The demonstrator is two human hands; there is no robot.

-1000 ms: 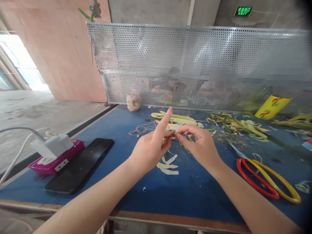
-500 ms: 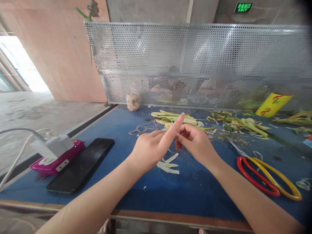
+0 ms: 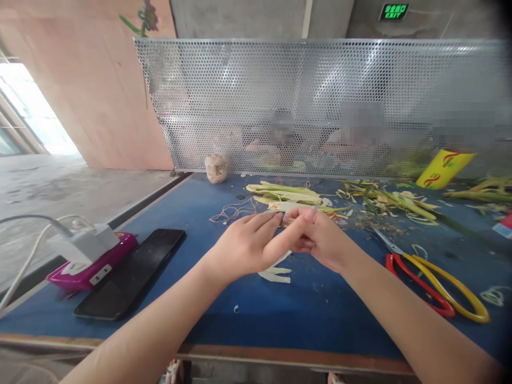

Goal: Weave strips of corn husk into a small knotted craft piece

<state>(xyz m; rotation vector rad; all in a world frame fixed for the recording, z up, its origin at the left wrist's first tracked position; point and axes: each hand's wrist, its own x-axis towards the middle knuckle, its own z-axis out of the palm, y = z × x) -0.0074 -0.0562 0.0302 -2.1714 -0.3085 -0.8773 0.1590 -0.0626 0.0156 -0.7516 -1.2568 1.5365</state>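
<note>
My left hand [image 3: 250,242] and my right hand [image 3: 320,237] meet over the middle of the blue table. The left thumb reaches across to the right fingers, while the other left fingers lie pressed together. My right fingers are curled in a pinch. Whatever lies between the hands is too small or too hidden to make out. Pale strips of husk-like leaf [image 3: 276,274] lie on the table just below the hands. Beyond them is a bundle of pale green husk-like leaves [image 3: 286,193], with a loose tangle of brown string [image 3: 230,212] to its left.
Red-and-yellow-handled scissors [image 3: 424,282] lie at the right. A black phone [image 3: 132,274] and a purple power strip [image 3: 94,266] with a charger are at the left. Behind stand a wrapped roll [image 3: 216,169], a yellow tube [image 3: 444,169] and a perforated metal screen [image 3: 248,80]; people sit beyond it.
My left thumb has lowered from pointing up onto the right fingers. My right hand has turned, and the small reddish piece that showed under its fingers is hidden.
</note>
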